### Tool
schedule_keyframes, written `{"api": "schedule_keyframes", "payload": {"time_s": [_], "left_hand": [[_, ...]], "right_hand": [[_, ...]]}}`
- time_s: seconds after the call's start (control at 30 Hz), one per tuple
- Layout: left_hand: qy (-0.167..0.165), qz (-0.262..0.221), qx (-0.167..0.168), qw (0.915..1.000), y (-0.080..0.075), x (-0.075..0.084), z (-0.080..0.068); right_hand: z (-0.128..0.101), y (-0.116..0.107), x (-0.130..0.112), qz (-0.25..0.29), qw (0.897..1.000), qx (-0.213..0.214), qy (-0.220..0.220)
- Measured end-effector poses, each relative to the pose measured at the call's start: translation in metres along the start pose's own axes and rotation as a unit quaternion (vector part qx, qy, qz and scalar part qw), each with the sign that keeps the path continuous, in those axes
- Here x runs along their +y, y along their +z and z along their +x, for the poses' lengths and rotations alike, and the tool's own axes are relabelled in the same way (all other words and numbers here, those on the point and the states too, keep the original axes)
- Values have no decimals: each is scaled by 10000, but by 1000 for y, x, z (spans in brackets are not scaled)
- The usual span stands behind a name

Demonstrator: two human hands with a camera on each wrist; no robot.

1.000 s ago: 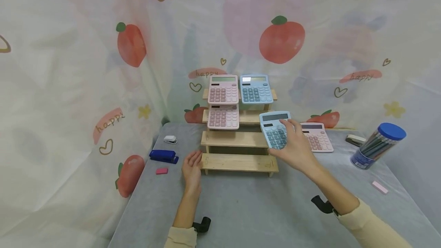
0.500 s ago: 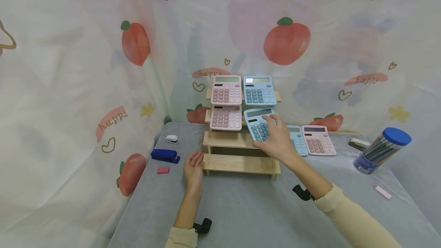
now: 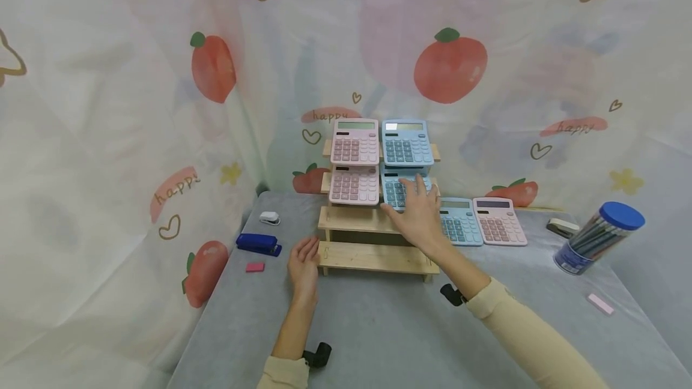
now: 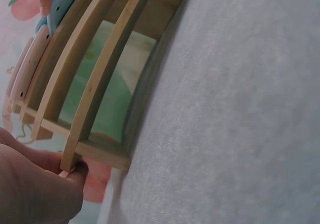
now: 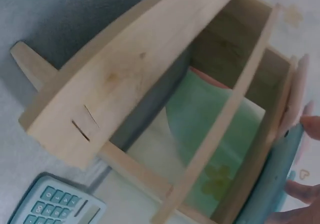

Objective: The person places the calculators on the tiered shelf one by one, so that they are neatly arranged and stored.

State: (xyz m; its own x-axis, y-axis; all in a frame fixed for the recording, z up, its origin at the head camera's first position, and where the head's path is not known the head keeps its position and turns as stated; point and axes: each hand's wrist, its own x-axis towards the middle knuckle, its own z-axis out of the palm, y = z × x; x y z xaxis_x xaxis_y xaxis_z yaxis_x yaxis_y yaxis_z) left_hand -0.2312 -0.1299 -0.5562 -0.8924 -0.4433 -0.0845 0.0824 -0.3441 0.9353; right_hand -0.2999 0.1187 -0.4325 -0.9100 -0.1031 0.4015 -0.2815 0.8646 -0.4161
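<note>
A four-step wooden shelf [image 3: 378, 256] stands on the grey table. My left hand [image 3: 304, 266] pinches the left end of its lowest board between thumb and fingers, plain in the left wrist view. My right hand [image 3: 420, 221] holds a blue calculator [image 3: 393, 188] on the second step from the top, thumb at its left edge, fingers spread over its face and right side. Left of it sits a pink calculator [image 3: 354, 186]. On the top step are another pink calculator [image 3: 354, 143] and another blue calculator [image 3: 406, 144], side by side.
Right of the shelf lie a blue calculator [image 3: 459, 224] and a pink calculator [image 3: 500, 222]. Farther right are a dark stapler [image 3: 562, 227], a pencil tub [image 3: 597, 238] and a pale eraser [image 3: 600, 304]. Leftward are a blue stapler [image 3: 258, 244], a pink eraser [image 3: 254, 267] and a white item [image 3: 269, 218].
My right hand has carried the blue calculator leftward from the shelf's right side onto the second step, beside the pink one. The left hand stays at the lowest board's end.
</note>
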Motion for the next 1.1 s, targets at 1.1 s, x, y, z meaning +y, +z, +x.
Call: {"api": "schedule_keyframes", "payload": {"time_s": [1.1], "left_hand": [[-161,-21,-74,9998,2,4,-2]], "right_hand": [[-40,-22,151,457,9879,1483,-45]]}}
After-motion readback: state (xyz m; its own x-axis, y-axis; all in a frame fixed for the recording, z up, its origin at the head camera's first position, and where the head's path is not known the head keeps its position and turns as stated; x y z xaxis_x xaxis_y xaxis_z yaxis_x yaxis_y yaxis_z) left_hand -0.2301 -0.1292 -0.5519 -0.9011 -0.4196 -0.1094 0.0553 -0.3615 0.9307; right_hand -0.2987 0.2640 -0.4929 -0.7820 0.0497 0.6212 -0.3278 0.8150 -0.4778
